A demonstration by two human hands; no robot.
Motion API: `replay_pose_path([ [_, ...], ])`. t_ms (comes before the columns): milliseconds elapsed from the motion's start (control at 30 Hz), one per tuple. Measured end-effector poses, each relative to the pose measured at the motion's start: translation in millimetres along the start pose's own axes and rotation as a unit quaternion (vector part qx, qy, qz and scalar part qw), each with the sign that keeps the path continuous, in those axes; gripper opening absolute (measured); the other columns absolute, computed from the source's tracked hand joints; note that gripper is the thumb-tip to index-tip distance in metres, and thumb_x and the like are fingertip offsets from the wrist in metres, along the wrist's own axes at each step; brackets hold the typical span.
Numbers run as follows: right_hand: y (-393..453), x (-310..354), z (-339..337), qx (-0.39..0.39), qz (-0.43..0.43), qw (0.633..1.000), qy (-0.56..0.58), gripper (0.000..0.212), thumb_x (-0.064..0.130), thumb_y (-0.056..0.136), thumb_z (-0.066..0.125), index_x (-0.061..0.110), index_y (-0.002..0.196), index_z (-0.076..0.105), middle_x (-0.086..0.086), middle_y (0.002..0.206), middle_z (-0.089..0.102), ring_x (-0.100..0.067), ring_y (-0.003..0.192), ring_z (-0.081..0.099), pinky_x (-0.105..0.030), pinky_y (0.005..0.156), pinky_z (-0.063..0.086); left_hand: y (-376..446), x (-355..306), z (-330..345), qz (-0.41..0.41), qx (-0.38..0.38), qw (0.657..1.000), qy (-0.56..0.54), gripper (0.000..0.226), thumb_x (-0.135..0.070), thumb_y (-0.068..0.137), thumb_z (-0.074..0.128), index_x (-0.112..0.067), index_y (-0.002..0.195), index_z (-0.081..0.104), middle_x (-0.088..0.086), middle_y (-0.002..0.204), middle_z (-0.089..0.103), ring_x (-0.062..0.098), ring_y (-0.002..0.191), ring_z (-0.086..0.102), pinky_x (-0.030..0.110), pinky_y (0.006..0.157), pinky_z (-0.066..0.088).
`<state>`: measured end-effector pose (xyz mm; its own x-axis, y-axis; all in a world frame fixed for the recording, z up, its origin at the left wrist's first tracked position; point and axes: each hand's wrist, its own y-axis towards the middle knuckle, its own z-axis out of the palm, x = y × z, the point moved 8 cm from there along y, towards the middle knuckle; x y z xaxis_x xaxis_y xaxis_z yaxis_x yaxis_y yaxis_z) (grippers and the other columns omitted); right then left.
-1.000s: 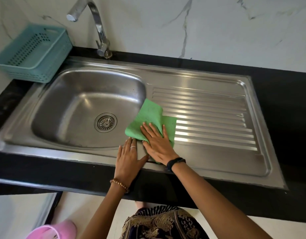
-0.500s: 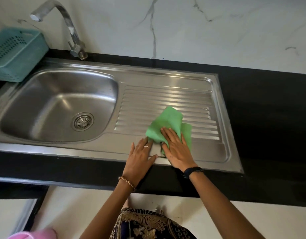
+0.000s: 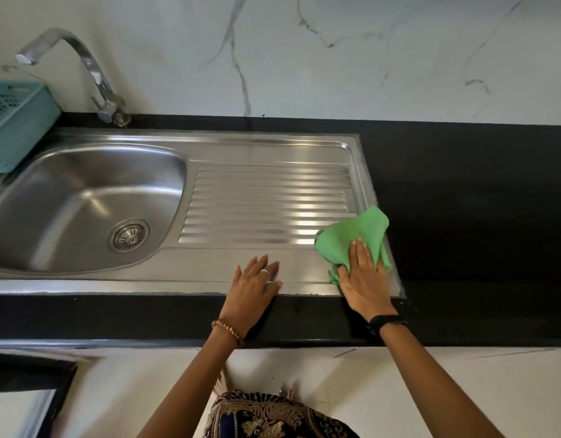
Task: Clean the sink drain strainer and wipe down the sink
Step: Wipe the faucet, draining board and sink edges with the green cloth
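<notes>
Cloth work has shifted along the steel in the head view: a second ago the green cloth lay at the basin's right lip, half a second ago on the middle of the ribs, and now it sits at the far right end of the drainboard, its outer fold lapping onto the black worktop. The right hand presses it down flat — fingers extended and close together, palm on the cloth rather than gripping it. The left hand has followed to the right too; it rests open and spread on the sink's front rim, holding nothing.

That sweep suggests the drainboard pass is about complete, with the right edge the last strip. The drain strainer sits seated in the basin, well apart from both hands and untouched at this moment — whether it is already clean cannot be judged.

No brand, label or writing is legible on the tap, the teal basket or the steel.
</notes>
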<state>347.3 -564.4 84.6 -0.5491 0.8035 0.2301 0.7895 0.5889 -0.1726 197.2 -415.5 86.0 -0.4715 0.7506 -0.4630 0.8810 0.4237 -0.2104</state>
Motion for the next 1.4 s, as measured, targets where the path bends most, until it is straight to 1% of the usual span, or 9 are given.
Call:
replay_pose_path([
  [200, -6, 23, 11, 0.056, 0.005, 0.997, 0.046, 0.058, 0.031, 0.099, 0.021, 0.008, 0.148, -0.002, -0.007, 0.159, -0.004, -0.018, 0.147, -0.003, -0.043, 0.118, -0.003, -9, 38, -14, -0.041, -0.044, 0.998, 0.016, 0.045, -0.028, 0.100, 0.026, -0.024, 0.145, 0.019, 0.002, 0.157, 0.010, 0.019, 0.146, 0.004, 0.040, 0.117, -0.002],
  [367, -2, 85, 34, 0.101, -0.061, 0.992, 0.034, 0.061, 0.037, 0.099, 0.019, 0.012, 0.148, -0.008, -0.001, 0.158, -0.015, -0.012, 0.145, -0.012, -0.057, 0.113, -0.012, -18, 72, -29, -0.096, -0.068, 0.993, 0.020, 0.055, -0.046, 0.095, 0.032, -0.025, 0.145, 0.019, 0.000, 0.158, 0.007, 0.018, 0.145, 0.000, 0.047, 0.110, -0.019],
  [467, 6, 130, 49, 0.123, -0.102, 0.987, 0.008, 0.064, 0.040, 0.098, 0.018, 0.014, 0.147, -0.013, 0.002, 0.156, -0.024, -0.011, 0.144, -0.017, -0.068, 0.103, -0.016, -27, 100, -40, -0.139, -0.074, 0.987, 0.018, 0.065, -0.054, 0.091, 0.033, -0.025, 0.146, 0.014, 0.000, 0.158, 0.003, 0.017, 0.145, -0.004, 0.053, 0.108, -0.021],
  [533, 13, 160, 58, 0.132, -0.136, 0.982, -0.003, 0.065, 0.041, 0.097, 0.018, 0.014, 0.146, -0.015, 0.002, 0.155, -0.026, -0.012, 0.143, -0.019, -0.071, 0.101, -0.016, -31, 120, -48, -0.167, -0.073, 0.983, 0.019, 0.072, -0.059, 0.088, 0.034, -0.024, 0.147, 0.011, 0.002, 0.158, -0.001, 0.018, 0.145, -0.008, 0.055, 0.109, -0.021],
  [700, 24, 241, 76, 0.126, -0.259, 0.957, -0.030, 0.063, 0.042, 0.098, 0.017, 0.017, 0.147, -0.013, 0.003, 0.156, -0.021, -0.012, 0.143, -0.019, -0.069, 0.100, -0.021, -39, 160, -63, -0.231, -0.067, 0.970, 0.036, 0.096, -0.074, 0.076, 0.036, -0.018, 0.147, 0.005, 0.011, 0.157, -0.011, 0.024, 0.143, -0.019, 0.058, 0.107, -0.020],
  [933, 40, 334, 90, 0.138, -0.367, 0.917, -0.072, 0.058, 0.040, 0.098, 0.020, 0.022, 0.149, -0.002, 0.005, 0.159, -0.010, -0.013, 0.145, -0.012, -0.069, 0.100, -0.020, -53, 199, -69, -0.288, -0.091, 0.953, 0.000, 0.117, -0.079, 0.065, 0.044, -0.009, 0.146, -0.003, 0.008, 0.157, -0.007, 0.018, 0.144, -0.014, 0.053, 0.112, -0.017],
  [1133, 13, 319, 90, 0.158, -0.452, 0.877, -0.035, 0.057, 0.032, 0.097, 0.024, 0.026, 0.149, 0.001, 0.010, 0.159, 0.001, -0.010, 0.146, -0.002, -0.062, 0.109, -0.019, -50, 191, -74, -0.237, -0.080, 0.968, 0.030, 0.100, -0.072, 0.072, 0.047, -0.017, 0.147, 0.009, 0.007, 0.158, 0.002, 0.019, 0.145, -0.009, 0.056, 0.105, -0.023],
  [1267, -1, 282, 79, 0.159, -0.428, 0.890, 0.017, 0.055, 0.028, 0.098, 0.024, 0.026, 0.149, 0.003, 0.010, 0.158, 0.008, -0.007, 0.145, 0.003, -0.053, 0.114, -0.016, -45, 160, -66, -0.196, -0.083, 0.977, 0.022, 0.098, -0.071, 0.071, 0.049, -0.018, 0.145, 0.013, 0.003, 0.158, 0.004, 0.018, 0.145, -0.006, 0.054, 0.105, -0.023],
  [1400, -6, 221, 63, 0.139, -0.375, 0.916, 0.020, 0.054, 0.029, 0.098, 0.025, 0.026, 0.149, 0.007, 0.012, 0.158, 0.009, -0.006, 0.145, 0.003, -0.049, 0.116, -0.014, -37, 113, -39, -0.153, -0.047, 0.987, 0.015, 0.092, -0.069, 0.075, 0.046, -0.021, 0.146, 0.012, 0.001, 0.158, 0.001, 0.017, 0.145, -0.007, 0.055, 0.109, -0.019],
])
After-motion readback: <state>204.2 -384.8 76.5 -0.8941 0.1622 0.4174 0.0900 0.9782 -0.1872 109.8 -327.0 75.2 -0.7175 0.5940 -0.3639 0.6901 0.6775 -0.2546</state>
